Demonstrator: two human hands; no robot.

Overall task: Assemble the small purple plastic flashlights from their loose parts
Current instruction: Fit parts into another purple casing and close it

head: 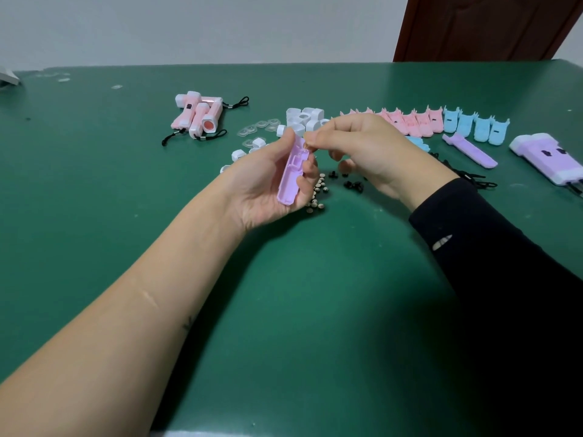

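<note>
**Shell half (291, 170) cradled in the left hand (265, 184), right hand (362, 149) pinching at its far end**

The left hand lies palm up over the green table (284, 310), fingers and thumb curled round the purple shell half. The shell's hollow side faces up and its length runs away from the person. The right hand, in a black sleeve (504, 247), meets it from the other side. Its thumb and forefinger are pressed together on a tiny piece (305, 146) at the shell's far end; the piece is too small to identify. The other fingers hang loosely curled.

Just below the grip, beside the left fingertips, lies a heap of button cells (317, 192), with small black parts (351, 184) under the right palm. Just beyond the grip is a cluster of white caps (304, 118), and clear lenses (258, 127) lie to its left. Further left and beyond are finished pink flashlights (198, 115). To the right of the grip, past the right hand, runs a row of pink halves (407, 119), then blue halves (476, 126). Nearer lies a loose purple half (470, 149). Finished purple flashlights (549, 159) lie far right.
</note>
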